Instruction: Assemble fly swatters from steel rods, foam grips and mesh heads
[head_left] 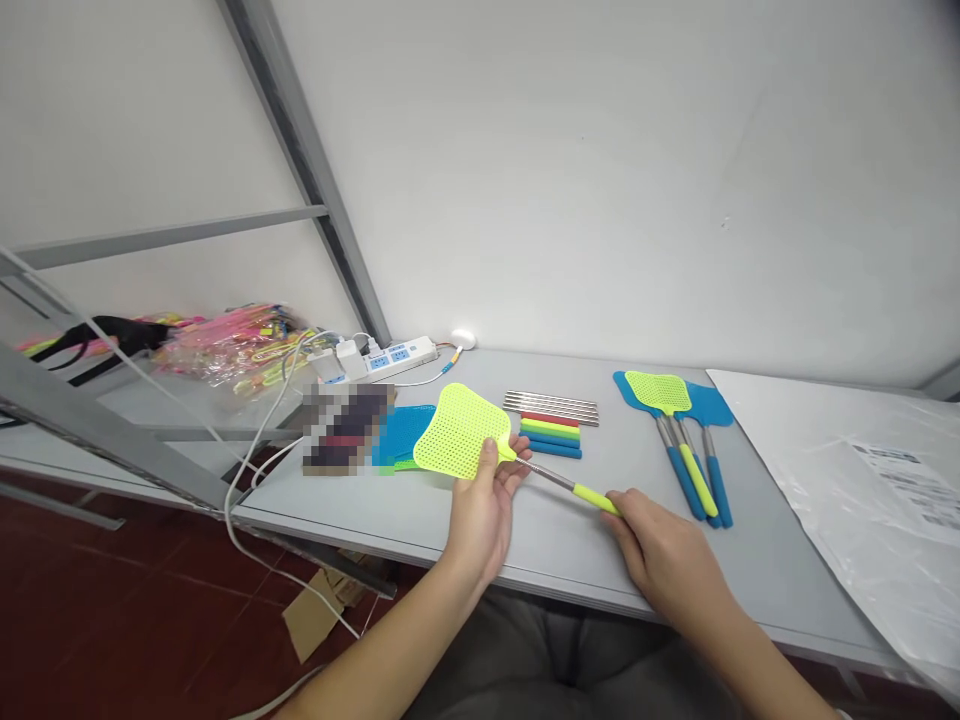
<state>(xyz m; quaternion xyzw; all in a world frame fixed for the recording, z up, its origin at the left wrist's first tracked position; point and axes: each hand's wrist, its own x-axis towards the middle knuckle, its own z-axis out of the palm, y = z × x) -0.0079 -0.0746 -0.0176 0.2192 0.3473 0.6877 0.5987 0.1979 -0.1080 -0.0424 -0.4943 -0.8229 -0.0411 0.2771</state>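
Note:
A yellow-green fly swatter point(459, 432) with a metal rod is held over the table in both hands. My left hand point(484, 505) grips it where the mesh head meets the rod, thumb on top. Around the yellow-green grip at the other end, my right hand point(656, 545) is closed. Behind the hands lie several metal rods point(551, 407) in a row. Coloured handle grips point(551, 440) in red, yellow-green, green and blue lie just in front of them. Blue mesh swatter heads point(405, 432) are partly hidden behind the held head.
Several whole fly swatters point(686, 450), blue and yellow-green, lie together at the right. A white plastic sheet point(862, 480) covers the table's right end. A power strip point(390, 358) with cables stands at the back left, near a metal frame post point(315, 190). Bagged colourful items point(232, 345) lie beyond it.

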